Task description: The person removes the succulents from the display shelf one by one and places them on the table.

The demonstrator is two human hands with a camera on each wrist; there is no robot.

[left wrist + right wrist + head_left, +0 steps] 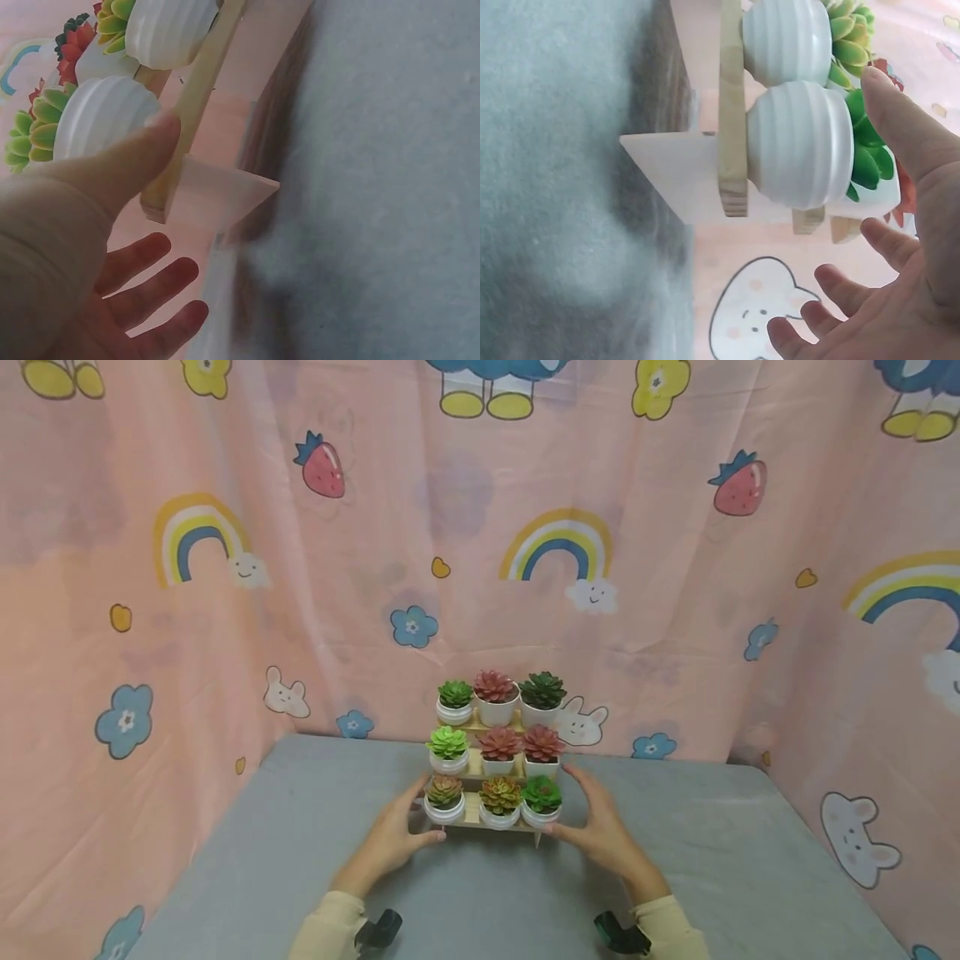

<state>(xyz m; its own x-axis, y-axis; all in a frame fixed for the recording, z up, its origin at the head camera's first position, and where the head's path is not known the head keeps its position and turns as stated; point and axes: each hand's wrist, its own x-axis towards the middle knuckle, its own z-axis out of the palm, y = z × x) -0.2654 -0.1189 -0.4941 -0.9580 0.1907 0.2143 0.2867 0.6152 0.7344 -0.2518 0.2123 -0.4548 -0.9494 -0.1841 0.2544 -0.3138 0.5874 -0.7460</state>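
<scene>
A three-tier stand with wooden shelves (472,808) and pale side supports (676,172) carries several small potted succulents in white pots, green, red and yellowish. My left hand (390,845) is at the stand's left side, its thumb overlapping a ribbed white pot (105,112) and the front shelf's end in the left wrist view; the other fingers are spread beside the stand. On the opposite side, my right hand (604,837) has its thumb near a green succulent (866,154) in a ribbed white pot (801,146). Its remaining fingers extend loosely apart, behind the shelf ends.
The stand is on a grey-covered table (712,860), toward its back edge. A pink patterned curtain (360,552) hangs behind and along both sides. Dark wrist-worn devices (380,930) show at both cream sleeves (327,927).
</scene>
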